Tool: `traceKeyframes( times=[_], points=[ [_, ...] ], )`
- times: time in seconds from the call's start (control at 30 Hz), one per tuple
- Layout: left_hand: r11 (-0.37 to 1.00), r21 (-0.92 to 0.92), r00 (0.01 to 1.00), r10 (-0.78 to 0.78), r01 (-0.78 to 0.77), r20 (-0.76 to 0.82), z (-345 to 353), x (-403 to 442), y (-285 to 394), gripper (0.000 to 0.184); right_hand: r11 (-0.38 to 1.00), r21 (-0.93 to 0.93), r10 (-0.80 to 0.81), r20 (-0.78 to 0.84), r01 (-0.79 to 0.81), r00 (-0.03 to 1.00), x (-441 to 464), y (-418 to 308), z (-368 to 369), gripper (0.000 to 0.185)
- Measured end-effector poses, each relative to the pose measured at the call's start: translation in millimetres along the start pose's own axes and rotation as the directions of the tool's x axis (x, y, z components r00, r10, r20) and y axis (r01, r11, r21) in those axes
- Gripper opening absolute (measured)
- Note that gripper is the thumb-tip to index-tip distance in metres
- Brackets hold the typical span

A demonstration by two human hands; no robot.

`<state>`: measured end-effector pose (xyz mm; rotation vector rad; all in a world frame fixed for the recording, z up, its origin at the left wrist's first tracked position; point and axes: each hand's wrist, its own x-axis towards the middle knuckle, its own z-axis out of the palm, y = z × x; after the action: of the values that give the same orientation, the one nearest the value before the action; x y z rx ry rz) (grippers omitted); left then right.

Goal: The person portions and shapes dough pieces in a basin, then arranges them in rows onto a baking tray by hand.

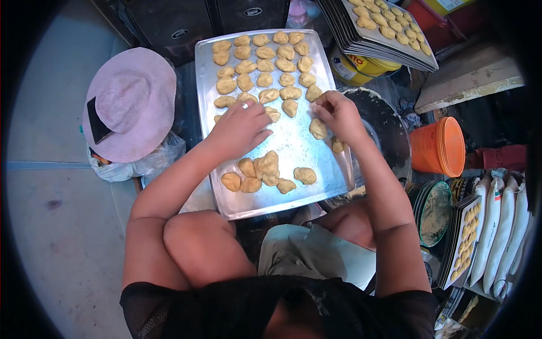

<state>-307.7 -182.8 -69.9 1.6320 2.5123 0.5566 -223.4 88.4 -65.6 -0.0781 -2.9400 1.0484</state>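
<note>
A shallow metal baking tray (305,152) lies across my knees, holding many lumps of yellowish dough. At its far end the dough pieces (265,52) stand in loose rows; near me a small heap of dough pieces (267,164) lies together. My left hand (240,130) reaches over the middle rows, fingers stretched and thumb apart, its fingertips at a dough piece (272,114). At the right edge, my right hand (341,116) has its fingers curled together, between one dough lump (313,93) and another lump (318,129). Whatever its fingertips pinch is hidden.
A pink hat (127,101) with a dark phone (98,121) on it sits at the left. Stacked trays of shaped dough (389,25) rest over a yellow bucket (361,65). Orange buckets (435,147), more trays (466,240) and white sacks (499,231) stand at the right.
</note>
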Motion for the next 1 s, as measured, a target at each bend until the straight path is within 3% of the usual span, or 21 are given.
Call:
traceKeyframes(
  times=[0.03,0.07,0.13,0.2,0.23,0.3,0.33,0.47,0.63,0.8,1.0],
  points=[
    [0.996,-0.069,0.990,-0.041,0.050,0.135,-7.3,-5.0,1.3,0.035,0.999,-0.019,0.041,-0.007,-0.042,0.999,-1.3,-3.8,-4.0,0.024],
    [0.974,-0.216,0.973,-0.017,0.068,0.232,-16.0,-10.5,3.7,0.038,0.994,-0.091,-0.056,0.111,0.067,0.992,-9.5,-5.5,-13.2,0.025],
    [0.861,-0.488,0.913,0.072,0.146,0.401,-28.5,-19.8,7.1,0.045,0.989,-0.123,-0.064,0.130,0.080,0.989,-19.9,-4.0,-10.7,0.027],
    [0.885,-0.466,0.926,0.179,-0.004,0.332,-18.0,-22.8,1.8,0.050,0.994,-0.109,0.003,0.134,0.012,0.991,-15.6,3.2,-4.8,0.028],
    [0.889,-0.452,0.924,0.234,-0.078,0.302,-14.1,-25.0,-0.3,0.053,0.994,-0.112,-0.004,0.062,0.011,0.998,-8.7,9.7,-2.2,0.029],
    [0.894,-0.448,0.929,0.159,0.009,0.335,-23.9,-27.7,-4.1,0.056,0.993,-0.121,-0.022,-0.082,0.012,0.996,1.7,18.8,0.8,0.030],
    [0.895,-0.444,0.929,0.118,0.054,0.351,-28.3,-29.2,-7.0,0.057,0.998,-0.056,-0.016,-0.082,0.011,0.996,1.5,16.1,-0.4,0.026],
    [0.903,-0.426,0.901,0.131,0.064,0.413,-26.1,-38.8,-17.6,0.049,0.994,-0.105,0.009,-0.088,-0.019,0.996,-9.0,7.1,-8.8,0.019],
    [0.913,-0.404,0.890,0.140,0.054,0.435,-18.7,-35.0,-22.5,0.031,0.997,0.034,-0.066,-0.116,0.071,0.991,1.9,24.3,3.9,0.017],
    [0.946,-0.285,0.911,-0.027,0.157,0.411,-35.5,-38.2,-28.5,0.026,0.990,-0.080,-0.125,-0.144,0.115,0.982,3.5,23.0,7.0,0.015],
    [0.955,-0.174,0.913,-0.162,0.242,0.375,-44.5,-46.3,-29.7,0.024,0.987,-0.065,-0.156,-0.176,0.147,0.972,4.0,19.1,12.4,0.015]
  ],
)
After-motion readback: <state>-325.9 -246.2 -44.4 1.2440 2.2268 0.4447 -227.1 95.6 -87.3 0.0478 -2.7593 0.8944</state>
